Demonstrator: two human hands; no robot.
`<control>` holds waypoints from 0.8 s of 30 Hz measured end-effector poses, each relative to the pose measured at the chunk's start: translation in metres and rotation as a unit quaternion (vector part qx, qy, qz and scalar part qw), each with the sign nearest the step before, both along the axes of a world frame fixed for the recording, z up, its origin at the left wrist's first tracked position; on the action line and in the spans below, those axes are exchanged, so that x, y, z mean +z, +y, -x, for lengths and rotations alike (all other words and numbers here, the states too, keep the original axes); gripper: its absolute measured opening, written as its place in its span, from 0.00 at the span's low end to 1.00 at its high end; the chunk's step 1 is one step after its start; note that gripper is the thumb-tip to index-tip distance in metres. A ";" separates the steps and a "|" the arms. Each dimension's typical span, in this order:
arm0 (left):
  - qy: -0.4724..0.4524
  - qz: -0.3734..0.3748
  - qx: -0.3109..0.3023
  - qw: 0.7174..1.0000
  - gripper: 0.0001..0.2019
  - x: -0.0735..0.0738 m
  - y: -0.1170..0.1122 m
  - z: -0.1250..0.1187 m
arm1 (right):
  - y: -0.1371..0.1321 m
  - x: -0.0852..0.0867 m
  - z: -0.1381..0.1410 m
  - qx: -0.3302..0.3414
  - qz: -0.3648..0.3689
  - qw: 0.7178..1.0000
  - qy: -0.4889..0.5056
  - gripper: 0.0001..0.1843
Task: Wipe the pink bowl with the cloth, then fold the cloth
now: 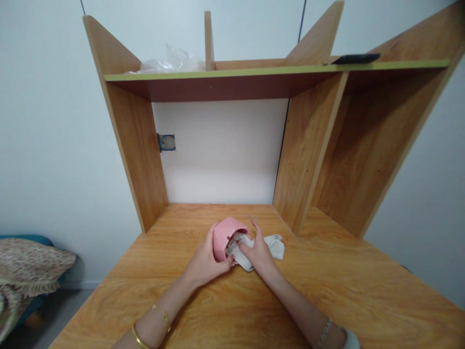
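A glossy pink container [225, 231], faceted on the outside, is tipped on its side above the wooden desk with its opening turned toward my right hand. My left hand [209, 261] grips it from the left, thumb along the lower rim. A white cloth [276, 245] is bunched in my right hand [257, 248]. Part of the cloth is pushed into the container's opening, and the rest trails out to the right. The fingertips of my right hand are partly hidden by the cloth. What else lies inside the container cannot be seen.
The wooden desk [203, 310] carries a hutch with upright panels and a shelf [247, 72]. On the shelf lie a clear plastic bag [174, 60] and a dark flat object [356, 58]. An open wall socket box [167, 142] shows wires. A patterned cloth [32, 264] covers something at left.
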State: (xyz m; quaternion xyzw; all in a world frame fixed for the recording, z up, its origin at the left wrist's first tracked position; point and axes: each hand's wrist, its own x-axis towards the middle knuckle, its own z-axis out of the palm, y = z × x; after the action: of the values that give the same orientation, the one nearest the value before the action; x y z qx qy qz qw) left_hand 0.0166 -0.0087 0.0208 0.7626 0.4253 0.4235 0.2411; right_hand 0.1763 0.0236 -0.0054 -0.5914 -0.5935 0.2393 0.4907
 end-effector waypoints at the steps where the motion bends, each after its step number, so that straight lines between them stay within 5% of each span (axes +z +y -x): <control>1: 0.020 0.000 0.014 1.000 0.42 0.001 -0.001 0.001 | -0.001 0.002 -0.001 -0.004 0.000 1.000 -0.018 0.39; 7: 0.171 -0.025 0.111 0.979 0.44 0.011 -0.008 0.003 | -0.009 0.012 -0.004 -0.033 -0.019 0.989 -0.141 0.38; 14: 0.270 -0.082 0.116 0.952 0.43 0.018 -0.013 0.006 | -0.022 0.016 -0.002 -0.039 -0.052 0.942 -0.328 0.36; 24: 0.155 -0.077 0.092 0.981 0.36 0.011 -0.005 0.009 | -0.019 0.009 -0.006 0.016 -0.049 0.973 -0.224 0.34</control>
State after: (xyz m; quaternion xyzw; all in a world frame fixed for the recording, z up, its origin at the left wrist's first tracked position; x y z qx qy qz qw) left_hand 0.0080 -0.0138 0.0316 0.7932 0.4917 0.3517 0.0729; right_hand 0.1821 0.0050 0.0040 -0.5957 -0.7083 0.0792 0.3703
